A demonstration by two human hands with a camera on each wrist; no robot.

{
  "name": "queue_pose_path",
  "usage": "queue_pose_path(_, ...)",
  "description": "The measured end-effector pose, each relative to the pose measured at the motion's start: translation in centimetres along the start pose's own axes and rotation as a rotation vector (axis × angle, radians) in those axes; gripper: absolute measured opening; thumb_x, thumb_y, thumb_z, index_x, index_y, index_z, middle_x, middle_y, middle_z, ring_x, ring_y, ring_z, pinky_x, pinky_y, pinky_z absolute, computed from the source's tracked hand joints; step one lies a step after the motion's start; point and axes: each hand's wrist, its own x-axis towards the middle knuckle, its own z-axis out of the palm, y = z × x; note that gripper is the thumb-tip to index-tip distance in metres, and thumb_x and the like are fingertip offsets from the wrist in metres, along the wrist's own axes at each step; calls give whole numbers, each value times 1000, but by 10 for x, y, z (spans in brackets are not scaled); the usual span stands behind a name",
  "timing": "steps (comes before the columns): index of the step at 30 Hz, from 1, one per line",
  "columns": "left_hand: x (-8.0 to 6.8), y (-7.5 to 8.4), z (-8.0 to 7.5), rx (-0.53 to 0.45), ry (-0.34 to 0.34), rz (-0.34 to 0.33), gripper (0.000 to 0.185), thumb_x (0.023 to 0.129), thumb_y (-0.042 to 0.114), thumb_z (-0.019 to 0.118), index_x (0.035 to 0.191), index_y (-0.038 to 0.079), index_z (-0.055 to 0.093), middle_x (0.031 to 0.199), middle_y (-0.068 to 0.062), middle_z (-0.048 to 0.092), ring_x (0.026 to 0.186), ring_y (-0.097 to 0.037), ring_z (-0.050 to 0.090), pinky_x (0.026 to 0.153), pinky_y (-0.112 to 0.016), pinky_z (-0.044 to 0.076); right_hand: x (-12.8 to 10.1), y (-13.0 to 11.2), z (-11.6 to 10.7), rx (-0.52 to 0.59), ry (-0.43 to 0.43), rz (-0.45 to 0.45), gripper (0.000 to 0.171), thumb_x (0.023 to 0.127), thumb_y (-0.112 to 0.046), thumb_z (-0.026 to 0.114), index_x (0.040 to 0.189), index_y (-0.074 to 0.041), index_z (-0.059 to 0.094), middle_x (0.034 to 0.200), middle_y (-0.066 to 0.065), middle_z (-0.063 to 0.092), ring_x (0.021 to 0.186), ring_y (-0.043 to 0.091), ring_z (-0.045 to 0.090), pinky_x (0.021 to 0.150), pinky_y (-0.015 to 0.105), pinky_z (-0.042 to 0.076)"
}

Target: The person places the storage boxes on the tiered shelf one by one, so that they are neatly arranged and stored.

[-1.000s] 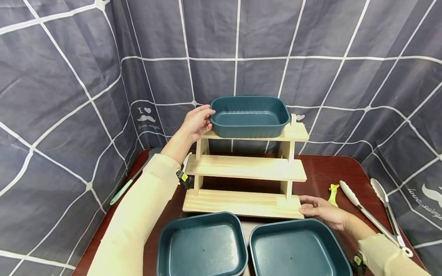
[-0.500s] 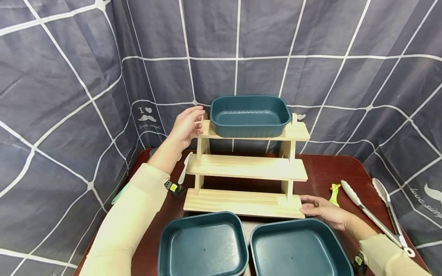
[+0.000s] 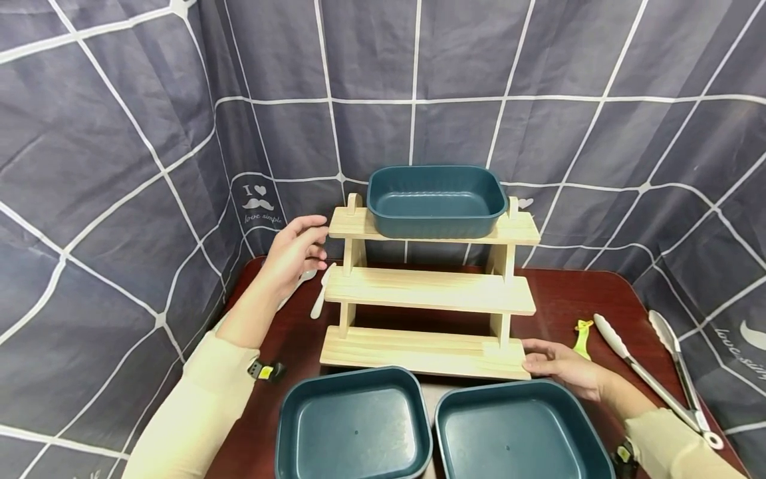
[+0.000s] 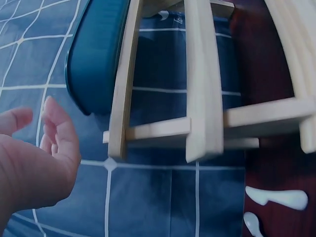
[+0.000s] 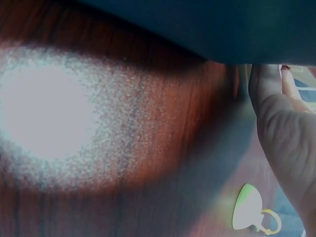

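White print marks the dark cloth [image 3: 455, 133]: left of the stand [image 3: 427, 289], we read "I", a heart [image 3: 261, 190] and "love simple", with a moustache [image 3: 258, 203] between the lines; at far right, we make out "love sim", its end unclear to us, beside a second moustache [image 3: 753, 336]; another heart [image 3: 525, 203] sits behind the top shelf's right end, while the yellow labels [image 3: 265, 372] at both wrists are too small for us to read
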Motion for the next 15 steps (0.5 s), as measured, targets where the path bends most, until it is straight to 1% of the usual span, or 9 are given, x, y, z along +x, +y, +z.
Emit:
queue_pose_path(3,-12,-7,-14,56,-43,0,39,103,17,61,140,7,52,101,-10,58,71,-15,66,66,-29,60,0,2,0,-8,8,0,57,107,-9,53,153,12,26,122,12,66,111,23,65,95,35,56)
queue_pose_path(6,-22,-16,-27,121,-68,-3,42,104,18,61,141,5,50,103,-10,62,76,-16,69,71,-33,62,0,4,-1,-9,12,0,57,107,-9,53,154,11,26,122,12,66,111,24,65,95,35,56)
queue_pose_path(11,-39,-36,-48,217,-74,-19,44,103,18,63,141,0,49,102,-8,67,81,-18,70,74,-35,62,0,4,-2,-16,19,3,58,107,-9,54,154,11,26,122,12,66,111,24,65,94,35,56)
queue_pose_path(15,-55,-56,-61,275,-81,-41,43,104,17,63,141,-2,50,104,-11,67,84,-19,70,74,-35,62,1,4,-3,-23,22,4,59,107,-9,54,154,11,25,122,12,66,111,24,65,94,35,56)
